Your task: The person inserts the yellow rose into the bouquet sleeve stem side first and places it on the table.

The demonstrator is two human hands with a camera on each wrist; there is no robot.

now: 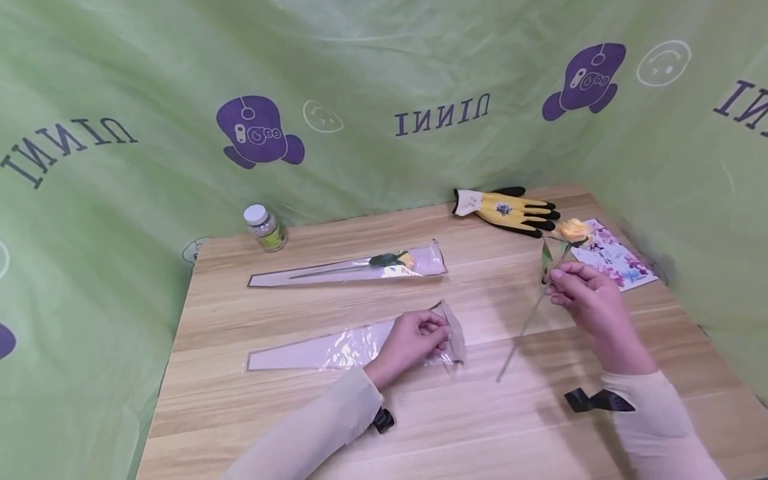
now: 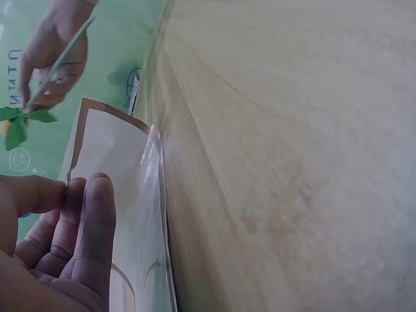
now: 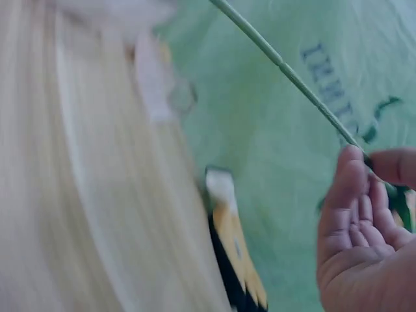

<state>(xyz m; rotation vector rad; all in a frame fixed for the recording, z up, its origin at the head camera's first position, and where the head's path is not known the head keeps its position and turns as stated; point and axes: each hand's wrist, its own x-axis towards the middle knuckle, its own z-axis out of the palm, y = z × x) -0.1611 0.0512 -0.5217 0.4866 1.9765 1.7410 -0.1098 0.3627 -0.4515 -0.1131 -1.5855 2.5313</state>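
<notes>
In my right hand [image 1: 585, 293] I pinch an artificial yellow rose [image 1: 573, 231] by its green stem [image 3: 292, 75], just below the leaves. The bloom points up and away, and the stem slants down to the left above the table. My left hand [image 1: 417, 339] pinches the rim of a clear flower sleeve [image 1: 282, 360] with a brown border, near its wide end. That sleeve's wide mouth [image 2: 97, 123] rises off the wood between thumb and fingers in the left wrist view. Farther back lies a second sleeve [image 1: 429, 263] with another yellow rose [image 1: 390, 260] inside.
A wooden table [image 1: 468, 433] carries everything. A yellow and black work glove [image 1: 504, 210] lies at the back right, beside a floral-printed card [image 1: 618, 257]. At the back left stands a clear jar [image 1: 269, 230] with a white lid. Green printed fabric [image 1: 372, 67] hangs around the table.
</notes>
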